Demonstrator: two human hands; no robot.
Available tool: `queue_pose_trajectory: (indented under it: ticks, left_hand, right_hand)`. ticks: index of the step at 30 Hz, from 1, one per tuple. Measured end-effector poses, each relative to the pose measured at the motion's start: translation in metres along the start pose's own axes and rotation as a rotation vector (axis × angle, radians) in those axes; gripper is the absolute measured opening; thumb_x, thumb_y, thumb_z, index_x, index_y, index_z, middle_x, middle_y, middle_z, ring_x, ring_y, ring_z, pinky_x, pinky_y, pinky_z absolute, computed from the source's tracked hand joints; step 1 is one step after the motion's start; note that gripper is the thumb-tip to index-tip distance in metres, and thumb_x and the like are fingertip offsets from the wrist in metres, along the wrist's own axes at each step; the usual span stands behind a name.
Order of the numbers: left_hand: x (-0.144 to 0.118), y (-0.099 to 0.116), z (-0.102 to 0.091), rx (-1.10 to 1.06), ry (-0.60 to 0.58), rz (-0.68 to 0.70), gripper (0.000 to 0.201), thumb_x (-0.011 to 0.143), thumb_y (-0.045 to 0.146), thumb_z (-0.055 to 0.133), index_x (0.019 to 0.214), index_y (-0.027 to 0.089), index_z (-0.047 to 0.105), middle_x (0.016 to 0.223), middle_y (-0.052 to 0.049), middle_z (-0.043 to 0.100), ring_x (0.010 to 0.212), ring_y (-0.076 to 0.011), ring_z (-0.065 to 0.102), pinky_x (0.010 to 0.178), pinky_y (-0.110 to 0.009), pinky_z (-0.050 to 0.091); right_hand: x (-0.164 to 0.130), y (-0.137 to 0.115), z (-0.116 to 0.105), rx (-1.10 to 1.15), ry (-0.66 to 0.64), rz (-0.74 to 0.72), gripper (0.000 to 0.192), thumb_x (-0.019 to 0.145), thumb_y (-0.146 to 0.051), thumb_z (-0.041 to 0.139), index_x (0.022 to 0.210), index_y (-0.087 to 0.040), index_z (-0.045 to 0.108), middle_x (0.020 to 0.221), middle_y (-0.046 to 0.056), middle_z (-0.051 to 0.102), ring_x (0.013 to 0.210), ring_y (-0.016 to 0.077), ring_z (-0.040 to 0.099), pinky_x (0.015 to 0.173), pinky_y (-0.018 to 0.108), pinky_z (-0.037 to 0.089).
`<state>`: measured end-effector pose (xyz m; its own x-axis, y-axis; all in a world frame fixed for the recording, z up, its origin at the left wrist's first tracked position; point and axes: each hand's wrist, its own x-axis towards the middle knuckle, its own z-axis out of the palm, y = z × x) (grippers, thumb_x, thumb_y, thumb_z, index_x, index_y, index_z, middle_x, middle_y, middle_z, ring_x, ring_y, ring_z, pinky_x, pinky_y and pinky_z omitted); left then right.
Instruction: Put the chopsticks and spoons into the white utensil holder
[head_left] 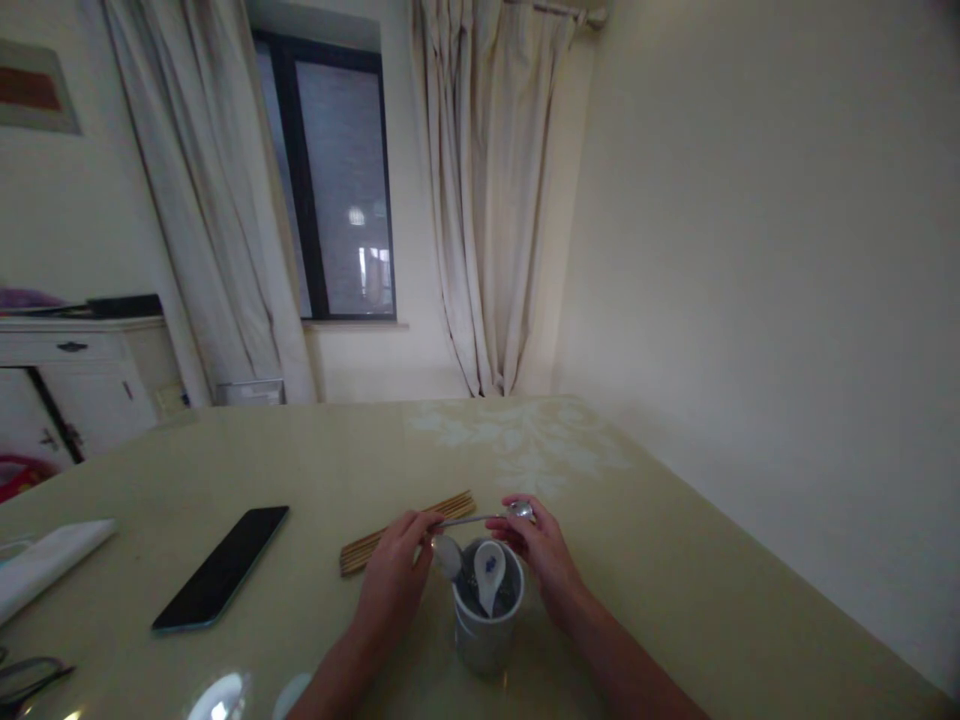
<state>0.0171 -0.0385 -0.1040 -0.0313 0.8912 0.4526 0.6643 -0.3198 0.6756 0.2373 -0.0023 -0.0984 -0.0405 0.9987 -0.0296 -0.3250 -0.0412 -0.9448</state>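
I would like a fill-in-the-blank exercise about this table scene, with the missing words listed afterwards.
1. Both hands, the left hand and the right hand, hold a metal ____ above the cup.
2. A white ceramic spoon with a blue mark stands inside the ____.
3. The black phone lies flat on the table, to the ____ of the chopsticks.
4. The wooden chopsticks lie on the table just ____ the left hand.

Missing words: spoon; cup; left; behind

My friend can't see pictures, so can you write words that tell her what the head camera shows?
Two hands hold a metal spoon level above a white cup of spoons: the left hand at its handle, the right hand at its bowl. Wooden chopsticks and a black phone lie on the pale table.
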Motion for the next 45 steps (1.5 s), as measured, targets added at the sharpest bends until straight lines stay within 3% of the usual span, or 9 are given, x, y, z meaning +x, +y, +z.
queue_pose_trajectory:
  ticks: [3, 7, 11, 16, 23, 27, 31, 37, 45]
  left_hand:
    - [0.000, -0.006, 0.000, 0.142, -0.045, 0.126, 0.036, 0.087, 0.015, 0.051, 0.108, 0.028, 0.078, 0.110, -0.009, 0.077, 0.107, -0.0287, 0.068, 0.098, -0.044, 0.051]
    - [0.000, -0.011, 0.005, 0.089, -0.103, 0.243, 0.032, 0.093, 0.021, 0.055, 0.114, 0.029, 0.078, 0.110, -0.010, 0.078, 0.108, -0.0282, 0.069, 0.097, -0.042, 0.053]
    - [0.010, -0.021, -0.005, 0.084, -0.022, 0.121, 0.034, 0.097, 0.027, 0.047, 0.111, 0.027, 0.078, 0.102, -0.008, 0.076, 0.099, -0.0262, 0.070, 0.090, -0.039, 0.055]
    - [0.026, -0.053, -0.029, 0.200, 0.116, -0.027, 0.036, 0.098, 0.032, 0.044, 0.102, 0.021, 0.077, 0.099, -0.009, 0.073, 0.096, -0.0266, 0.070, 0.091, -0.041, 0.055]
    - [0.027, -0.079, -0.025, 0.345, 0.041, -0.127, 0.040, 0.098, 0.017, 0.038, 0.107, 0.016, 0.078, 0.103, -0.011, 0.072, 0.096, -0.0237, 0.071, 0.095, -0.039, 0.054]
    - [0.028, -0.079, -0.023, 0.376, -0.009, -0.148, 0.035, 0.098, 0.015, 0.043, 0.108, 0.018, 0.078, 0.107, -0.009, 0.074, 0.102, -0.0220, 0.070, 0.098, -0.034, 0.051]
    - [0.028, -0.080, -0.024, 0.443, -0.031, -0.210, 0.033, 0.098, 0.015, 0.047, 0.111, 0.020, 0.077, 0.113, -0.008, 0.075, 0.108, -0.0223, 0.068, 0.101, -0.034, 0.048]
    - [0.027, -0.082, -0.021, 0.490, -0.029, -0.227, 0.033, 0.100, 0.017, 0.046, 0.114, 0.022, 0.075, 0.116, -0.008, 0.075, 0.109, -0.0231, 0.067, 0.100, -0.035, 0.048]
    - [0.023, -0.075, -0.022, 0.559, -0.041, -0.204, 0.036, 0.102, 0.019, 0.040, 0.113, 0.023, 0.075, 0.117, -0.008, 0.074, 0.110, -0.0242, 0.066, 0.098, -0.037, 0.048]
  right_hand:
    - [-0.006, -0.003, 0.003, -0.011, -0.070, -0.020, 0.051, 0.068, -0.057, 0.088, 0.098, -0.021, 0.068, 0.082, 0.007, 0.083, 0.077, 0.0262, 0.079, 0.072, 0.035, 0.057]
    - [-0.015, -0.010, 0.007, -0.063, -0.180, -0.035, 0.052, 0.072, -0.061, 0.087, 0.101, -0.021, 0.068, 0.085, 0.007, 0.082, 0.086, 0.0297, 0.079, 0.076, 0.039, 0.059]
    - [-0.018, -0.016, 0.005, -0.170, -0.194, -0.117, 0.062, 0.083, -0.070, 0.073, 0.122, -0.023, 0.065, 0.099, 0.010, 0.082, 0.094, 0.0290, 0.076, 0.088, 0.044, 0.057]
    - [-0.027, -0.025, -0.001, -0.409, -0.215, -0.422, 0.057, 0.098, -0.067, 0.054, 0.139, -0.027, 0.059, 0.131, 0.013, 0.071, 0.117, 0.0293, 0.067, 0.105, 0.046, 0.047]
    - [-0.055, -0.046, -0.001, -0.735, -0.527, -0.782, 0.058, 0.096, -0.068, 0.056, 0.145, -0.037, 0.062, 0.156, 0.010, 0.056, 0.141, 0.0380, 0.050, 0.117, 0.051, 0.033]
    - [-0.055, -0.046, -0.003, -0.956, -0.630, -0.947, 0.071, 0.090, -0.072, 0.063, 0.153, -0.042, 0.050, 0.169, 0.009, 0.036, 0.148, 0.0401, 0.043, 0.117, 0.052, 0.030]
    - [-0.051, -0.039, -0.006, -1.218, -0.712, -1.129, 0.085, 0.087, -0.077, 0.063, 0.159, -0.039, 0.039, 0.174, 0.013, 0.022, 0.151, 0.0391, 0.038, 0.116, 0.052, 0.031]
    - [-0.055, -0.045, 0.002, -1.383, -0.733, -1.221, 0.085, 0.089, -0.079, 0.057, 0.155, -0.026, 0.046, 0.165, 0.020, 0.040, 0.145, 0.0345, 0.048, 0.112, 0.049, 0.036]
    - [-0.059, -0.051, 0.008, -1.211, -0.646, -1.269, 0.071, 0.092, -0.069, 0.064, 0.143, -0.020, 0.056, 0.145, 0.020, 0.064, 0.129, 0.0312, 0.064, 0.107, 0.044, 0.041]
